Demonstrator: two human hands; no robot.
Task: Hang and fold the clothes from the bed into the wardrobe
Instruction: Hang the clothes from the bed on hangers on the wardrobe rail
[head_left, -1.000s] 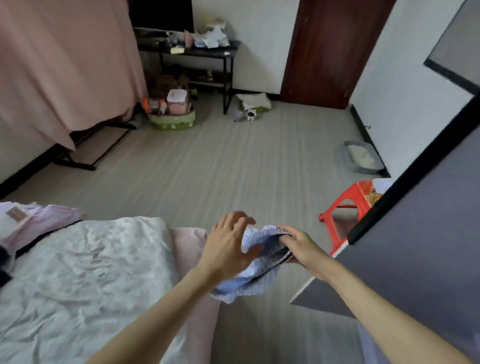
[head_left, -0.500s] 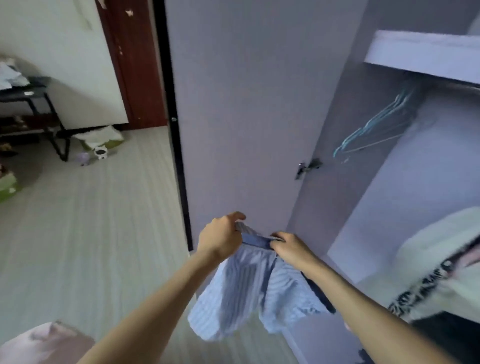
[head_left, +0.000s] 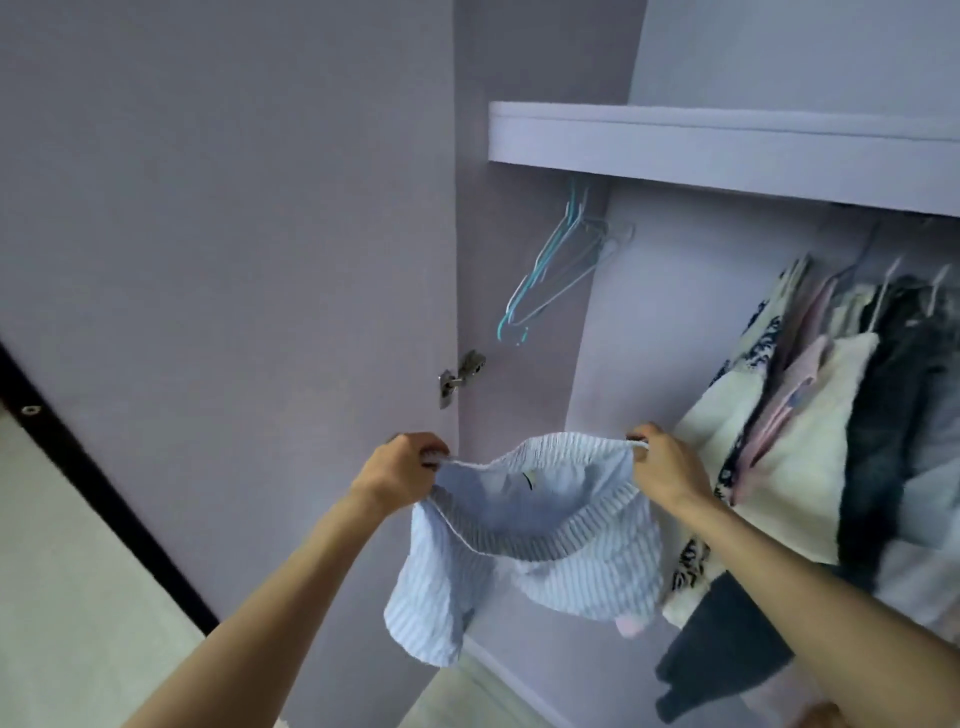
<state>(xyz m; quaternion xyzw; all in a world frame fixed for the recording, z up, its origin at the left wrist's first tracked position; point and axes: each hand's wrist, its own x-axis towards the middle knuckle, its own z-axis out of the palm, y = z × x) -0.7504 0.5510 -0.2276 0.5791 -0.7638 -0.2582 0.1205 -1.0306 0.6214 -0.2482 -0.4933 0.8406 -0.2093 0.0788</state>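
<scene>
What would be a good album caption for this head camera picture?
Both hands, left hand and right hand, stretch open striped shorts before the wardrobe's empty hangers.

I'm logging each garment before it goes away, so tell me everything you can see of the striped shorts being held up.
The striped shorts are pale blue with fine white stripes, in a thin woven-looking fabric with a gathered elastic waistband. The left hand and right hand each grip one end of the waistband, stretching it open towards the camera. The legs hang loose and crumpled below, in front of the open wardrobe. A small dark mark shows inside the back.
</scene>
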